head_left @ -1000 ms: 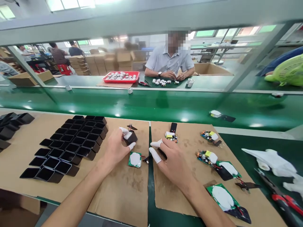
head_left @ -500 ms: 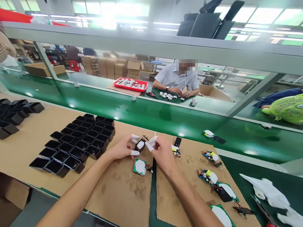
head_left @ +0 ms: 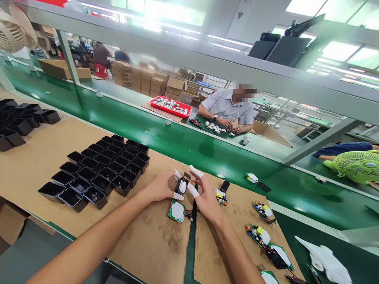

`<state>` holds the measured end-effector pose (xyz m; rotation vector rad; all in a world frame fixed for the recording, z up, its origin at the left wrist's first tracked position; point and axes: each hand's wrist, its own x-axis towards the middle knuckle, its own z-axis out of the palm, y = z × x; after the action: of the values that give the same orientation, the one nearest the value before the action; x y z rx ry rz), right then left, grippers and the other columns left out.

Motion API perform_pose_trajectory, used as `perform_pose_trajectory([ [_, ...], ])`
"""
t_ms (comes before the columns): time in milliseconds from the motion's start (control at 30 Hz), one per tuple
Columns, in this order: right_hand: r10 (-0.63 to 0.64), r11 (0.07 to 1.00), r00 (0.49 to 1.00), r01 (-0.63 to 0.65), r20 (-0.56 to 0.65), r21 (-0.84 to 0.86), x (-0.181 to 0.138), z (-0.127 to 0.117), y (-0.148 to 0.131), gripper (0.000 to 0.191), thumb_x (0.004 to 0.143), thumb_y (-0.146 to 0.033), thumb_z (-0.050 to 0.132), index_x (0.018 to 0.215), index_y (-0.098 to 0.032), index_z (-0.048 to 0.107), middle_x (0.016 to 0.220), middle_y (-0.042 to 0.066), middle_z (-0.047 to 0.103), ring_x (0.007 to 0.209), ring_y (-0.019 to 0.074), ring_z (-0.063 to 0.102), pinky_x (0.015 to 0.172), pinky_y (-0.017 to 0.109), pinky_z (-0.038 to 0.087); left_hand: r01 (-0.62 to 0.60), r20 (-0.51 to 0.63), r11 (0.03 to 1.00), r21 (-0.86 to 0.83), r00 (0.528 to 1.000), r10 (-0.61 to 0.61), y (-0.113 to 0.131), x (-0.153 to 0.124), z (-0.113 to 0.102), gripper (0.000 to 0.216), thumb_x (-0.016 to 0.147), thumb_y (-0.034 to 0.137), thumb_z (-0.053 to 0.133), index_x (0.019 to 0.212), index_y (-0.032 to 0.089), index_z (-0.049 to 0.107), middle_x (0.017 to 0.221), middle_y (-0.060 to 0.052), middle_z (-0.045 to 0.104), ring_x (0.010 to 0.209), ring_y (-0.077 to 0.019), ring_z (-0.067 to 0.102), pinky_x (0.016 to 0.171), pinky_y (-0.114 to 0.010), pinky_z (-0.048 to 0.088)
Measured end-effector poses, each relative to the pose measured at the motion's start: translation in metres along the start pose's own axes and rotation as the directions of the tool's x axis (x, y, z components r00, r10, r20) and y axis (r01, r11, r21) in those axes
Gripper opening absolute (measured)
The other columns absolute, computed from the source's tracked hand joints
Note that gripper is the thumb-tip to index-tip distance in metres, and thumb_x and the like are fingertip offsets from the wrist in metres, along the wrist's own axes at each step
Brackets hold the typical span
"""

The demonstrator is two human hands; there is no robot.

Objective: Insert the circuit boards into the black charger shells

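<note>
My left hand [head_left: 161,186], with white finger cots, is closed around a small black housing [head_left: 181,185] that has a white-padded part in its mouth. My right hand [head_left: 204,195] is beside it, fingers partly spread, with its thumb tip touching the housing's opening. A green circuit board with a white pad [head_left: 177,211] lies on the cardboard just below both hands. To the left, several empty black housings [head_left: 97,169] stand packed in rows.
More circuit boards [head_left: 262,232] and a black strip [head_left: 224,185] lie on the right cardboard sheet. A green conveyor belt [head_left: 177,144] runs behind. Across it a person sits working beside a red tray [head_left: 170,106]. A green fan [head_left: 358,165] and white cloth [head_left: 325,258] are at right.
My left hand lifted the black housing off the cardboard. My right hand came up from the sheet to it and now rests a thumb at its mouth. The view tilted upward.
</note>
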<state>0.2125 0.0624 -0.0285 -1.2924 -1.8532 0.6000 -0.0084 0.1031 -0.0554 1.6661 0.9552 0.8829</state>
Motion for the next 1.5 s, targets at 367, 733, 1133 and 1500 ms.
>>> perform_pose_trajectory([
  [367,0.014,1.000,1.000,-0.013,0.016,-0.021,0.000,0.000,0.001,0.050,0.112,-0.054,0.061,0.151,-0.025,0.074,0.144,0.014,0.082,0.134,0.0325,0.077,0.122,0.056,0.058,0.035,-0.022,0.998,0.042,0.999,-0.034,-0.007,0.000,0.001,0.068,0.053,0.049,0.108,0.092,0.025,0.058,0.066,0.012,0.052,0.060,-0.0134,0.044,0.058,-0.028,0.031],
  [733,-0.131,0.950,0.990,0.112,-0.045,-0.292,-0.011,0.018,-0.030,0.019,0.109,-0.034,0.064,0.110,-0.024,0.080,0.098,0.007,0.080,0.092,0.0258,0.077,0.076,0.035,0.060,0.057,-0.199,0.954,0.293,0.980,0.002,0.017,-0.010,0.010,0.051,0.066,0.020,0.090,0.084,0.027,0.042,0.082,0.005,0.058,0.074,-0.0185,0.052,0.066,-0.033,0.028],
  [1133,-0.246,0.790,0.965,0.252,0.087,-0.559,-0.011,0.019,-0.035,0.019,0.108,-0.023,0.063,0.090,-0.025,0.071,0.097,0.007,0.070,0.079,0.0236,0.072,0.066,0.033,0.052,0.089,-0.155,0.916,0.391,0.987,-0.030,0.016,-0.006,0.015,0.041,0.076,0.024,0.086,0.090,0.026,0.048,0.088,-0.001,0.065,0.078,-0.0237,0.062,0.066,-0.035,0.035],
  [1500,-0.268,0.738,0.952,0.303,0.150,-0.603,-0.009,0.027,-0.015,0.016,0.103,-0.012,0.064,0.103,-0.026,0.073,0.112,0.009,0.072,0.080,0.0221,0.072,0.073,0.034,0.059,0.039,0.131,0.940,0.339,0.988,-0.088,-0.013,0.006,-0.034,0.029,0.109,0.040,0.077,0.124,0.015,0.074,0.113,-0.006,0.078,0.091,-0.0193,0.076,0.081,-0.037,0.069],
])
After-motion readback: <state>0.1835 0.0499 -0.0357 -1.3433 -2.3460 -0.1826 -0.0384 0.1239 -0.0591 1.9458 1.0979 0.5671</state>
